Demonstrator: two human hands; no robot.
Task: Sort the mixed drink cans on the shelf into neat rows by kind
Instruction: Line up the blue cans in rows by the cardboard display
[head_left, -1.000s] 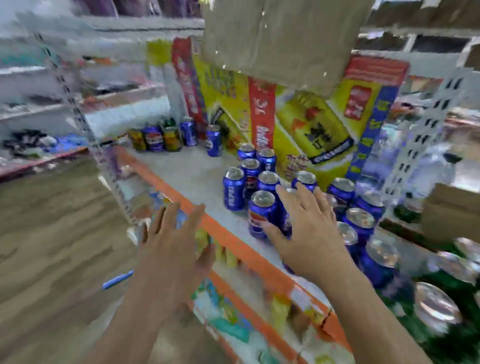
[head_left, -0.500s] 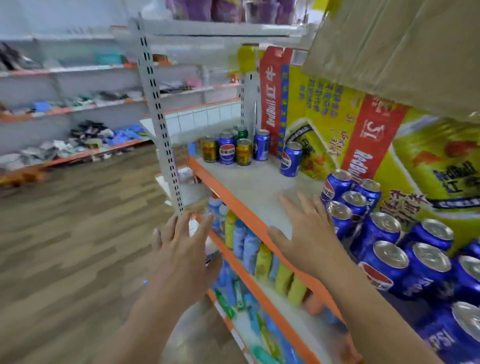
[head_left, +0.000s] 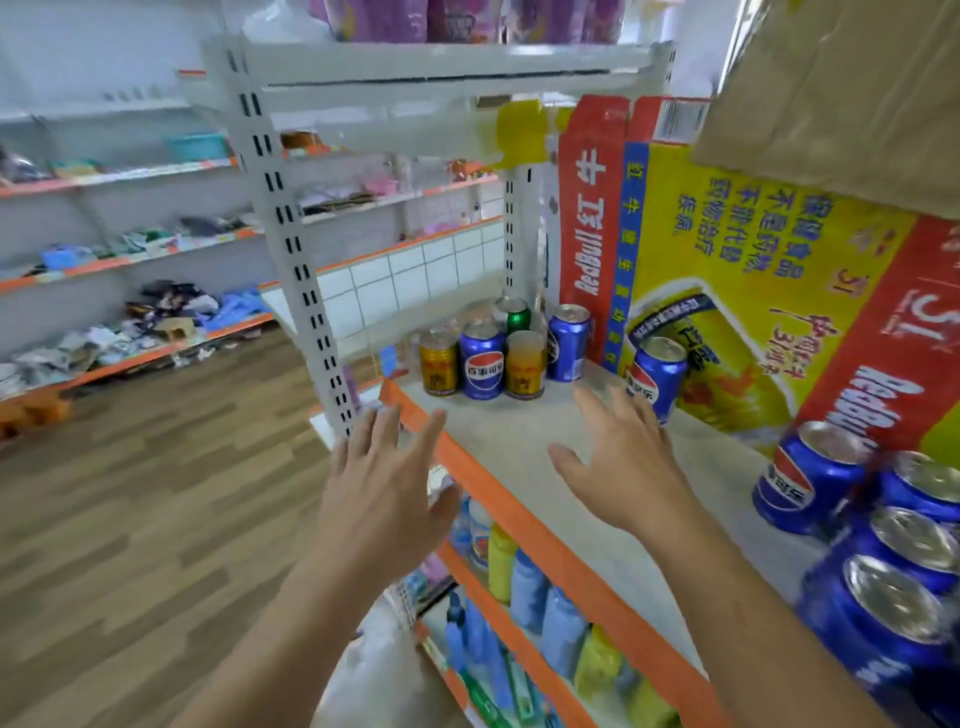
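Note:
At the shelf's (head_left: 524, 441) far left corner stands a mixed cluster: two gold cans (head_left: 439, 362), a blue Pepsi can (head_left: 483, 359) between them, a green can (head_left: 513, 315) and another blue can (head_left: 568, 343) behind. A lone blue Pepsi can (head_left: 655, 375) stands further right, just past my right hand's fingertips. Several blue Pepsi cans (head_left: 810, 478) crowd the right end. My right hand (head_left: 623, 462) hovers over the bare shelf, fingers spread, holding nothing. My left hand (head_left: 387, 488) is spread in front of the orange shelf edge, also holding nothing.
A yellow and red RedBull carton (head_left: 753, 291) lines the shelf's back. A brown cardboard box (head_left: 841, 93) overhangs at top right. A white slotted upright (head_left: 291, 249) stands at the shelf's left front corner. Bottles (head_left: 524, 582) fill the lower shelf. Wooden floor lies to the left.
My view has swung left, bringing the mixed cluster closer to centre and pushing the Pepsi group to the right edge. Both hands have moved toward the shelf's left end, still spread.

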